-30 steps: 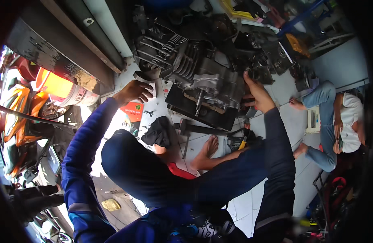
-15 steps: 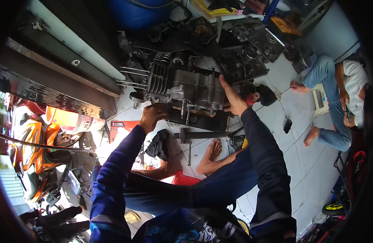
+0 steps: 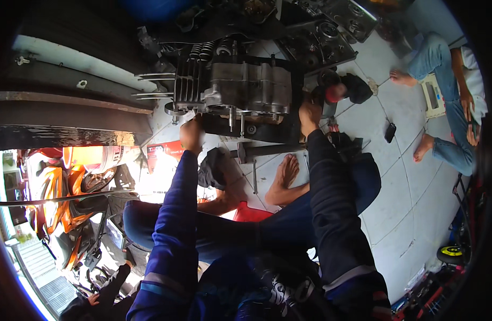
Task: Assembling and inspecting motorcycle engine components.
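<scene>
Both your hands are at the ends of the black board that carries the engine block [image 3: 250,88]. Your left hand [image 3: 192,135] is curled beside the near left corner of the black board [image 3: 219,128], and your right hand [image 3: 310,115] is at its right end; the fingertips are mostly hidden, so whether either hand has closed on the board cannot be told. The engine block lies between and slightly beyond your hands, its finned end toward your left, with long metal rods [image 3: 155,95] sticking out past that hand. A round metal piece [image 3: 175,111] sits just beyond your left hand. Coil springs [image 3: 202,51] are farther out, behind the block.

Nearer to you than the hands, a dark bar [image 3: 273,150] lies across the floor [image 3: 398,206] between them, with a slim metal tool [image 3: 254,177] below it. A black cloth [image 3: 211,168] is bunched close below your left hand. To the right of your right hand (well past it) are a small black object [image 3: 390,132] and another person's jeans-clad legs [image 3: 453,123].
</scene>
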`<state>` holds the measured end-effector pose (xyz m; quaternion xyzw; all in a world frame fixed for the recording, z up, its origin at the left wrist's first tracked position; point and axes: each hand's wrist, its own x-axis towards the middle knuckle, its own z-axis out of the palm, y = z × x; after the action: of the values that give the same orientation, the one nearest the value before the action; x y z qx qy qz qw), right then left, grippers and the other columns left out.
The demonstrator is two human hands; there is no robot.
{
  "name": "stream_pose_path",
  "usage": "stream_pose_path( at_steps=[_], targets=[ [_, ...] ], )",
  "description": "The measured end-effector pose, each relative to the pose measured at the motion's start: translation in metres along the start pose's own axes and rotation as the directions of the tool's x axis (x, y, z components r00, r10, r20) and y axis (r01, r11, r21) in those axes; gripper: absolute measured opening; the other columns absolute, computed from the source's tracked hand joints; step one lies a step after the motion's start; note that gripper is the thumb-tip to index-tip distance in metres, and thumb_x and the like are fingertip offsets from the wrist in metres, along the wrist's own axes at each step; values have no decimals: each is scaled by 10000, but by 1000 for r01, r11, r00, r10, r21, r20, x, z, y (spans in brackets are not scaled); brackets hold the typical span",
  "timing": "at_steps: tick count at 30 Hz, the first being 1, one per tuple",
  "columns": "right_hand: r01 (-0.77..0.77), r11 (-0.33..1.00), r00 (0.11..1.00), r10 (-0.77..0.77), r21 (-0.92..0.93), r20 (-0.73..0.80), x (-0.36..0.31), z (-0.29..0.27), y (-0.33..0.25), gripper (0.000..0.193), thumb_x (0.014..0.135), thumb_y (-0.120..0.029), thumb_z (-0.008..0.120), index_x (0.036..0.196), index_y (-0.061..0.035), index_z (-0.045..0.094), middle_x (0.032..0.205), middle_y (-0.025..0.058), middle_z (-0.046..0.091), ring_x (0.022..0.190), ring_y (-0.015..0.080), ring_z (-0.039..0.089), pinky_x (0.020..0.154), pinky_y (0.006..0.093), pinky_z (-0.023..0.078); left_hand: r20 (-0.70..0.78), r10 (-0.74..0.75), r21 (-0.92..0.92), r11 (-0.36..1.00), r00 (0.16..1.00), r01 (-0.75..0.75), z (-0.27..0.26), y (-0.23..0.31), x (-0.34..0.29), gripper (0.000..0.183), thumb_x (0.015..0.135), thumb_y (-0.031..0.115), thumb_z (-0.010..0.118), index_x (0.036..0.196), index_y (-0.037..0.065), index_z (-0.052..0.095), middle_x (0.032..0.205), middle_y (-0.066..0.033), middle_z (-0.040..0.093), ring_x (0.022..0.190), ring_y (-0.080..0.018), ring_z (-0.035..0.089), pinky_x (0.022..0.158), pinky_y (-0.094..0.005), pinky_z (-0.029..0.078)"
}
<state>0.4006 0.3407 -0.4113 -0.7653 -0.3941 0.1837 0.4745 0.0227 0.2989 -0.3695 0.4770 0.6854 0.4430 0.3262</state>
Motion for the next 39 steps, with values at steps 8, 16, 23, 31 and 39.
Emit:
stream_pose_path(
  at_steps=[8,16,23,31,39],
  targets=[
    [33,966,982,17,-258,189,-11,-21,-34,296,934,-276,523,1023,-31,664,944,286,657,937,482,610,787,475,489,-28,-138,51,989,990,140,-5,-2,-8,428,925,290,591,681,-61,573,556,-76,482,579,-134,380,532,-377,338],
    [206,956,964,-235,-210,-125,3,5,-42,186,731,-98,606,548,-70,620,522,140,589,569,321,640,550,445,508,-44,-336,-51,941,941,334,-2,0,-25,385,904,200,624,587,13,512,536,10,449,549,-100,368,487,-331,298],
    [412,747,896,-228,-522,382,45,30,-11,259,849,-197,560,852,37,673,715,241,658,771,459,643,706,529,491,104,-202,-86,974,974,211,6,-58,-57,218,952,178,489,848,39,620,692,-112,609,584,-236,568,508,-338,407],
    [304,924,934,-240,-233,265,51,58,-71,267,832,-241,591,888,-3,699,771,254,662,792,426,658,702,473,533,278,249,659,654,928,-373,-8,-3,-93,166,946,140,490,843,44,578,691,-109,601,650,-275,592,596,-403,453],
    [337,870,850,-118,-359,513,84,76,-85,361,952,-354,460,960,-119,734,927,181,700,887,402,646,787,473,519,14,101,250,963,995,-101,23,1,-104,350,960,275,564,799,-15,676,696,-70,673,588,-133,588,549,-280,453]
  ],
)
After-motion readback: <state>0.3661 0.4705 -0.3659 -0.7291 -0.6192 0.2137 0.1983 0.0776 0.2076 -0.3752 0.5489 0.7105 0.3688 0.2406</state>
